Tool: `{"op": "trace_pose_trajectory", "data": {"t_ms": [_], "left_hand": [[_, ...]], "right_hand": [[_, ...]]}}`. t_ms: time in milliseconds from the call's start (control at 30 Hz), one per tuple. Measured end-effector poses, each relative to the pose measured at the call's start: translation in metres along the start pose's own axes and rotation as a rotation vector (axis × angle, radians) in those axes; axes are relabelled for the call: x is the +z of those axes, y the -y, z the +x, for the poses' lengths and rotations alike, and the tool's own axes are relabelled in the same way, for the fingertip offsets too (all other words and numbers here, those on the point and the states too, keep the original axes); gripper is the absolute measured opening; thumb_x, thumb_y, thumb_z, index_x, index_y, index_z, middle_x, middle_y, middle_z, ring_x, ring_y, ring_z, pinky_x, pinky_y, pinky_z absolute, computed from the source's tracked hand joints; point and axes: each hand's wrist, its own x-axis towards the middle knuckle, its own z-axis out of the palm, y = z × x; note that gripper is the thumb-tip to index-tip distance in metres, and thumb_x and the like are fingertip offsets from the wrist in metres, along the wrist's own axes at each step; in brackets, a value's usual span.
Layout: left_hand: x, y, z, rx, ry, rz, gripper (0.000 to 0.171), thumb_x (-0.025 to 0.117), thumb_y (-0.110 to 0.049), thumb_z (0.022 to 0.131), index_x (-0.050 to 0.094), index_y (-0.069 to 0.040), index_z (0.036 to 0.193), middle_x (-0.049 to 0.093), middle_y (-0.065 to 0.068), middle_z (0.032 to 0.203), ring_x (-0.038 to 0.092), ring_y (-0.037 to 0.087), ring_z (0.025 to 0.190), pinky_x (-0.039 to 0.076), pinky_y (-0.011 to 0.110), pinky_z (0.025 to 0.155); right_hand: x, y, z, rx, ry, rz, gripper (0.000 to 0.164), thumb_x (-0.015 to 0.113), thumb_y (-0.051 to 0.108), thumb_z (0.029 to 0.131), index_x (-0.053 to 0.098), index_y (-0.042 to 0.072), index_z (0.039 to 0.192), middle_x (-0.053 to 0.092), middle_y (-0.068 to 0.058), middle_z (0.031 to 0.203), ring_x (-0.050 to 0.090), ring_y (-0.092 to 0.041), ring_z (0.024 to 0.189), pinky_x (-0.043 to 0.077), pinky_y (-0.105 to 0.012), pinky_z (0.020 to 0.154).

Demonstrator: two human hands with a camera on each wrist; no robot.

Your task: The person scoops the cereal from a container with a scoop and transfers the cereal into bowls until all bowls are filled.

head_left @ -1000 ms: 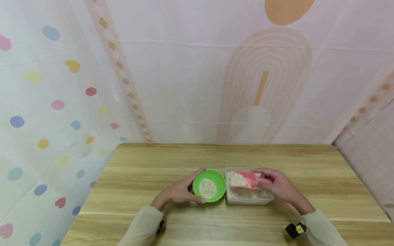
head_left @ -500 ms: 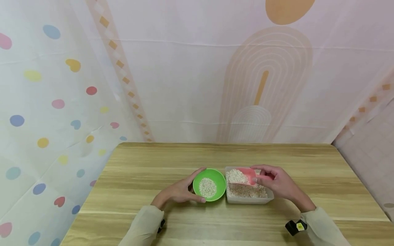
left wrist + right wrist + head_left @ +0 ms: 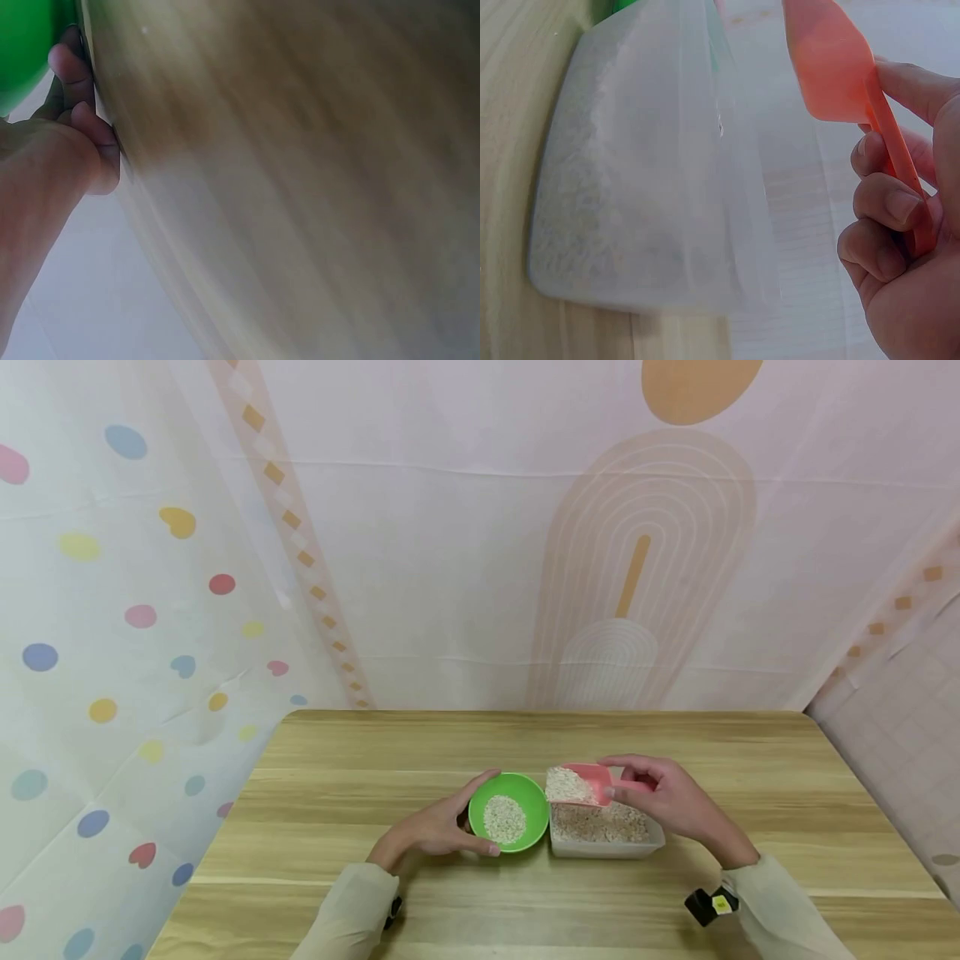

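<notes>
A green bowl (image 3: 536, 814) with a patch of oat flakes (image 3: 505, 820) in its bottom stands on the table. My left hand (image 3: 442, 827) holds its left side, thumb along the near edge and a finger along the far one; curled fingers (image 3: 73, 67) show low beside it in the left wrist view. My right hand (image 3: 675, 802) grips the handle of a pink scoop (image 3: 597, 775), its fingers wrapped round the handle in the right wrist view. Loaded with flakes, the scoop hangs over the back of a translucent plastic box (image 3: 607, 850), which also contains oats.
Bowl and box stand side by side on a wood-grain table (image 3: 420, 743). A patterned cloth (image 3: 450, 568) hangs behind the table and along its left. Black wrist cameras are strapped at both sleeves.
My right hand has lifted the loaded scoop and moved it left and toward the back, so its tip comes near the bowl's rim. The left hand and bowl have stayed put.
</notes>
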Motion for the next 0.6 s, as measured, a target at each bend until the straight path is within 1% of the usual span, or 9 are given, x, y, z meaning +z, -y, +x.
{"op": "trace_pose_trajectory", "data": {"t_ms": [200,400,600], "left_hand": [[0.001,0.000,0.001,-0.001,-0.001,0.010,0.112,0.084,-0.042,0.078,0.009,-0.030,0.160,0.025,0.013,0.161,0.030,0.034,0.144,0.024,0.058,0.115],[0.002,0.000,0.002,-0.008,-0.001,0.013,0.111,0.084,-0.042,0.078,0.010,-0.032,0.160,0.025,0.012,0.161,0.029,0.034,0.145,0.024,0.059,0.115],[0.001,0.001,0.003,-0.005,-0.002,0.018,0.111,0.084,-0.042,0.078,0.010,-0.032,0.160,0.023,0.010,0.162,0.028,0.033,0.146,0.024,0.058,0.116]], "right_hand": [[0.004,0.007,0.006,-0.008,0.017,-0.004,0.038,0.072,0.020,0.092,0.066,0.007,0.127,0.059,0.002,0.073,0.042,-0.003,0.058,0.037,-0.020,0.050],[0.009,0.009,0.013,-0.021,0.033,-0.009,0.037,0.073,0.021,0.091,0.066,0.008,0.125,0.059,0.003,0.072,0.043,-0.003,0.057,0.039,-0.020,0.049],[0.015,0.014,0.023,-0.030,0.071,-0.054,0.035,0.073,0.023,0.091,0.068,0.009,0.123,0.060,0.003,0.073,0.046,-0.005,0.059,0.041,-0.020,0.051]]}}
